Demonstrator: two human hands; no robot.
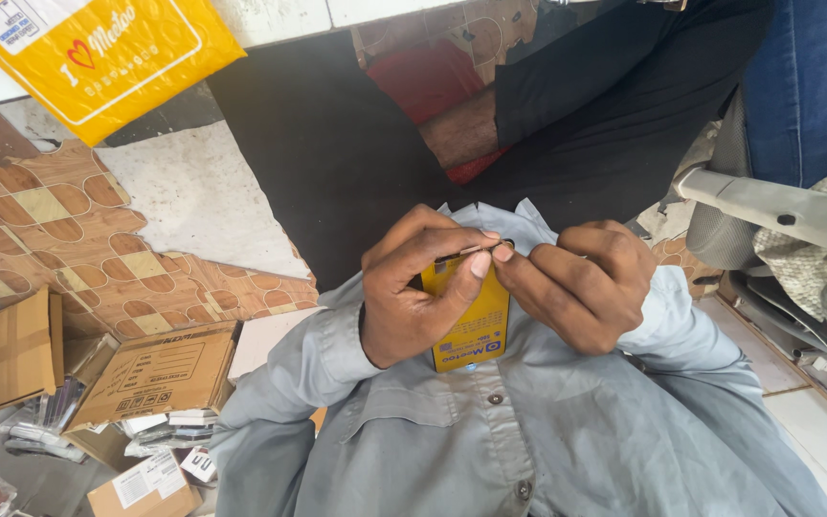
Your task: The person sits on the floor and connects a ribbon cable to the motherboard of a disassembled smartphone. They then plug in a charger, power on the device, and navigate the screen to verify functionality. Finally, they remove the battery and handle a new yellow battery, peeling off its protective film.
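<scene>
Yellow box (472,321): upright against your grey shirt (528,431), held between both hands at chest height, lower half showing below the fingers.
Small metal strip (476,251): at the box's top edge, pinched between the fingertips of both hands.
Left hand (413,287): your fingers curled shut around the box's top and left side, thumb across its face.
Right hand (581,282): your fingers closed, tips meeting the left hand's on the strip.
Yellow mailer (98,53): upper left, on the pale counter (270,17).
Cardboard boxes (160,369): lower left, on the patterned floor (59,220).
Seated person (547,105): opposite, dark clothing.
</scene>
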